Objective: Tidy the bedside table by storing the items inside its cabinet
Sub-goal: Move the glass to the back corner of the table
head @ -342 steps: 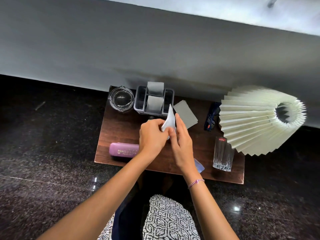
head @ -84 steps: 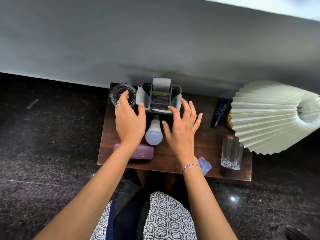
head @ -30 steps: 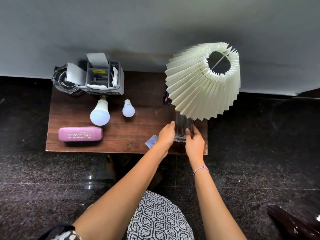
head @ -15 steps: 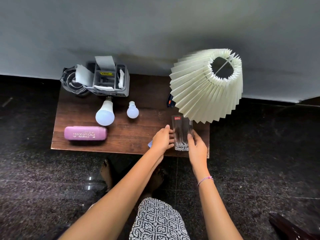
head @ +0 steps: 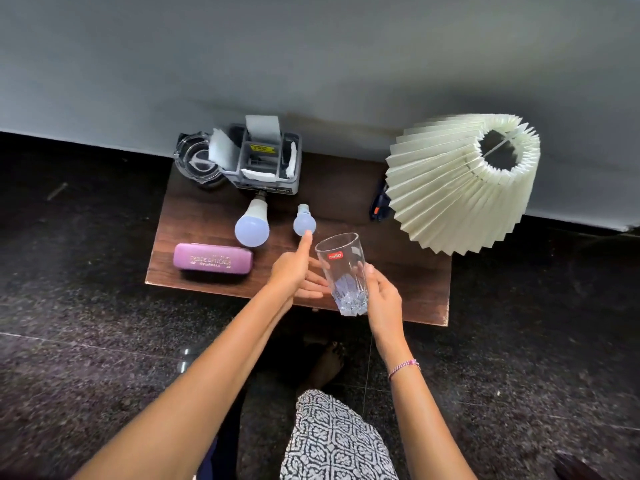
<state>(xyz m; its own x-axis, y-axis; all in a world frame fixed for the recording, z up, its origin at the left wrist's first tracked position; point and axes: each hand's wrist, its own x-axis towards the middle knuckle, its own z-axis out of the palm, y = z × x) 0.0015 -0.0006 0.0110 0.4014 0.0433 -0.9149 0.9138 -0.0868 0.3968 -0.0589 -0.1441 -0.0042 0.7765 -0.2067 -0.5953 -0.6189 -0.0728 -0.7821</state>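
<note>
Right hand (head: 382, 299) grips the clear ribbed tumbler (head: 344, 271) above the brown wooden worktop (head: 408, 271) front edge; left hand (head: 294, 271) open beside it, small white bulb (head: 304, 223) just beyond.

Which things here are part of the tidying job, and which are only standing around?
For the job:
drinking glass, held in right hand
large bulb
small bulb
purple spectacle case
grey organiser
glass ashtray
bedside table

Only standing around:
pleated lamp shade
dark floor
</note>
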